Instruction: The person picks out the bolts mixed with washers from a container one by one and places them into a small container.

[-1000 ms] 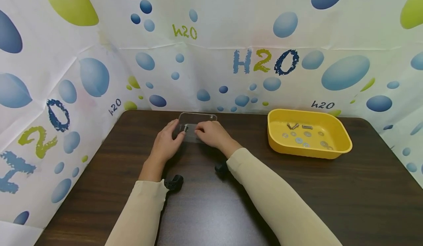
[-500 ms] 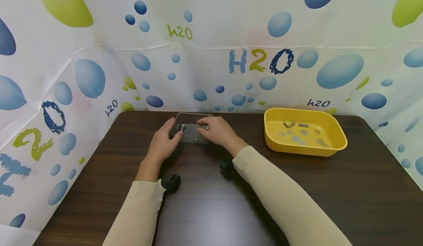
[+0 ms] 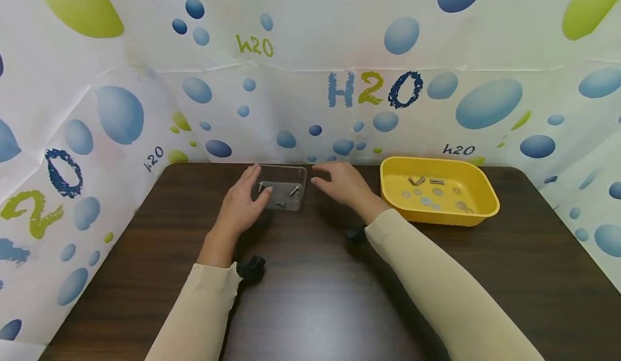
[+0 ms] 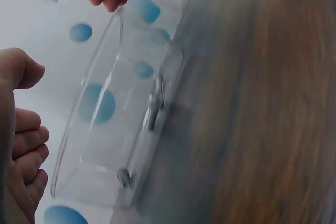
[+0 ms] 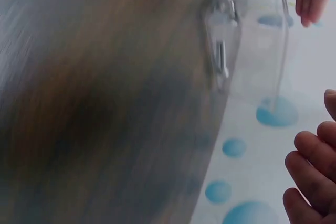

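Observation:
A clear plastic box stands near the table's back edge. Several screws lie inside; one bolt is at its right, another screw by the front wall. Along the box's left side is my left hand, thumb and fingers extended; whether it touches the wall I cannot tell. My right hand hovers just right of the box, apart from it, holding nothing, fingers relaxed. The left wrist view shows the box and metal screws blurred. In the right wrist view, my right fingers are loosely bent.
A yellow tray stands at the right, with several bolts and flat washers in it. The dark wooden table ends at a white printed sheet behind and at the left.
My right hand has let go of a bolt in the clear box and moved right, out of the box. My left hand stays beside the box. The head view has turned slightly right.

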`<action>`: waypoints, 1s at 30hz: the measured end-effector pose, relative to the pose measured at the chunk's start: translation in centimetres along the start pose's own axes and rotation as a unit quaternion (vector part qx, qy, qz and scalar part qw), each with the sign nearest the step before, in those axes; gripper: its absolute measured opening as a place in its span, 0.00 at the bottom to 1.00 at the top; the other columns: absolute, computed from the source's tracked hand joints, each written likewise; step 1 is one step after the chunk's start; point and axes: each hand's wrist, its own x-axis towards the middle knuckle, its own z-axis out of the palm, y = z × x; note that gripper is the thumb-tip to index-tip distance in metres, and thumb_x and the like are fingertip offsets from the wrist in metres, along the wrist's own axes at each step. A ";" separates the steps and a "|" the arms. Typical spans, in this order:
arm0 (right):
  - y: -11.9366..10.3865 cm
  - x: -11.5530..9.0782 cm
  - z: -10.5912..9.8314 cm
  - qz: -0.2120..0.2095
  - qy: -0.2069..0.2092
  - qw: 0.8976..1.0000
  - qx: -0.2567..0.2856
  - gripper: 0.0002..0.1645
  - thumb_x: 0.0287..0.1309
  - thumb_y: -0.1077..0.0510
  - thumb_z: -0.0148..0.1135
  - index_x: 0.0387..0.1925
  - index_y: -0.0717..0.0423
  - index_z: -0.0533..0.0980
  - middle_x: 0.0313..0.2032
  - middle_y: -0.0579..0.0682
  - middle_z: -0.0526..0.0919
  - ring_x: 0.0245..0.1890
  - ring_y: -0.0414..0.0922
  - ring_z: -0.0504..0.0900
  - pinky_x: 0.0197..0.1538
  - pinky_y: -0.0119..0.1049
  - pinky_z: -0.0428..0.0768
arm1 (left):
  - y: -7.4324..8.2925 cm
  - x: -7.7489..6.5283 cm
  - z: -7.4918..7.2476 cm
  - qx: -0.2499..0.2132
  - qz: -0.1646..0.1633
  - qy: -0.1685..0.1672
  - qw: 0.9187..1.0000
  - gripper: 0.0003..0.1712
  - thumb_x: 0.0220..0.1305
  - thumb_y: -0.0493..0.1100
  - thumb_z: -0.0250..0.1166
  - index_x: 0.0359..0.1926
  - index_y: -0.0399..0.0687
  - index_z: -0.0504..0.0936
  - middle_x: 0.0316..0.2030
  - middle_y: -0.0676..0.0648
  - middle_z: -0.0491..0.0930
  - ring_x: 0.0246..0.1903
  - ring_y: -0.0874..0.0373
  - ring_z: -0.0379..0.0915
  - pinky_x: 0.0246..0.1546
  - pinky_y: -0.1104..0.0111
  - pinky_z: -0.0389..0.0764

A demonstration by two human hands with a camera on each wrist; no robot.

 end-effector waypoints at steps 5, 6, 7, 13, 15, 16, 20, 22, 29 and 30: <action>1.8 -1.3 -2.4 0.012 0.007 1.000 -0.017 0.29 0.68 0.42 0.58 0.66 0.49 0.73 0.64 0.50 0.76 0.66 0.51 0.73 0.68 0.49 0.70 | 2.0 0.3 0.5 -0.001 0.023 -0.011 1.000 0.39 0.71 0.54 0.55 0.76 0.44 0.57 0.77 0.46 0.52 0.76 0.48 0.45 0.73 0.47 0.53; 2.2 -1.6 -2.9 0.014 0.009 1.000 -0.022 0.30 0.68 0.42 0.58 0.66 0.49 0.73 0.64 0.50 0.76 0.66 0.51 0.72 0.69 0.49 0.70 | 2.4 0.4 0.7 0.000 0.028 -0.014 1.000 0.39 0.71 0.54 0.56 0.75 0.43 0.57 0.77 0.45 0.52 0.76 0.48 0.45 0.73 0.47 0.53; 2.6 -1.9 -3.4 0.016 0.011 0.999 -0.026 0.30 0.68 0.43 0.58 0.66 0.50 0.73 0.65 0.51 0.76 0.66 0.51 0.72 0.69 0.49 0.69 | 2.8 0.4 0.9 0.000 0.031 -0.015 0.999 0.39 0.71 0.54 0.55 0.75 0.43 0.57 0.77 0.46 0.52 0.76 0.48 0.45 0.73 0.46 0.53; 5.3 -3.8 -6.0 0.044 0.032 0.998 -0.037 0.30 0.67 0.44 0.58 0.66 0.52 0.73 0.64 0.53 0.76 0.66 0.54 0.72 0.69 0.52 0.69 | 5.6 1.0 3.0 -0.003 0.055 -0.032 0.998 0.39 0.71 0.57 0.54 0.76 0.46 0.57 0.76 0.46 0.53 0.76 0.50 0.47 0.72 0.45 0.55; 6.3 -4.3 -6.6 0.052 0.033 0.997 -0.041 0.30 0.67 0.44 0.59 0.66 0.52 0.73 0.64 0.54 0.76 0.66 0.54 0.72 0.69 0.53 0.68 | 6.7 1.3 4.0 -0.005 0.066 -0.042 0.997 0.39 0.71 0.58 0.53 0.76 0.47 0.56 0.76 0.47 0.54 0.76 0.52 0.47 0.73 0.49 0.56; 6.7 -4.6 -6.8 0.056 0.034 0.997 -0.045 0.30 0.67 0.44 0.59 0.66 0.52 0.73 0.64 0.54 0.76 0.66 0.55 0.72 0.69 0.54 0.68 | 7.2 1.4 4.4 -0.005 0.071 -0.047 0.996 0.39 0.71 0.58 0.53 0.76 0.47 0.56 0.76 0.46 0.54 0.76 0.52 0.47 0.73 0.49 0.56; 8.2 -5.2 -7.5 0.080 0.029 0.995 -0.057 0.30 0.67 0.45 0.59 0.66 0.52 0.73 0.64 0.55 0.76 0.66 0.56 0.72 0.69 0.55 0.68 | 9.1 2.0 6.4 -0.005 0.089 -0.066 0.994 0.39 0.71 0.59 0.53 0.76 0.47 0.57 0.76 0.46 0.55 0.76 0.52 0.47 0.73 0.50 0.57; 8.9 -5.6 -7.9 0.097 0.023 0.993 -0.063 0.30 0.67 0.44 0.58 0.66 0.52 0.72 0.64 0.55 0.76 0.66 0.57 0.71 0.69 0.55 0.67 | 9.9 2.3 7.3 -0.008 0.095 -0.070 0.993 0.39 0.71 0.59 0.54 0.76 0.47 0.58 0.75 0.46 0.56 0.76 0.52 0.49 0.73 0.50 0.57; 11.2 -7.0 -9.1 0.144 0.005 0.987 -0.075 0.33 0.68 0.42 0.56 0.69 0.51 0.69 0.66 0.58 0.72 0.66 0.59 0.69 0.69 0.58 0.66 | 12.3 2.8 10.0 -0.024 0.099 -0.089 0.991 0.39 0.70 0.60 0.54 0.75 0.48 0.60 0.75 0.49 0.58 0.75 0.55 0.51 0.73 0.54 0.59; 11.5 -7.3 -9.3 0.145 0.005 0.986 -0.076 0.33 0.68 0.43 0.56 0.69 0.52 0.69 0.66 0.59 0.72 0.66 0.60 0.69 0.69 0.58 0.66 | 12.6 2.8 10.3 -0.026 0.099 -0.093 0.990 0.39 0.71 0.60 0.54 0.75 0.49 0.60 0.75 0.50 0.58 0.75 0.56 0.50 0.73 0.54 0.58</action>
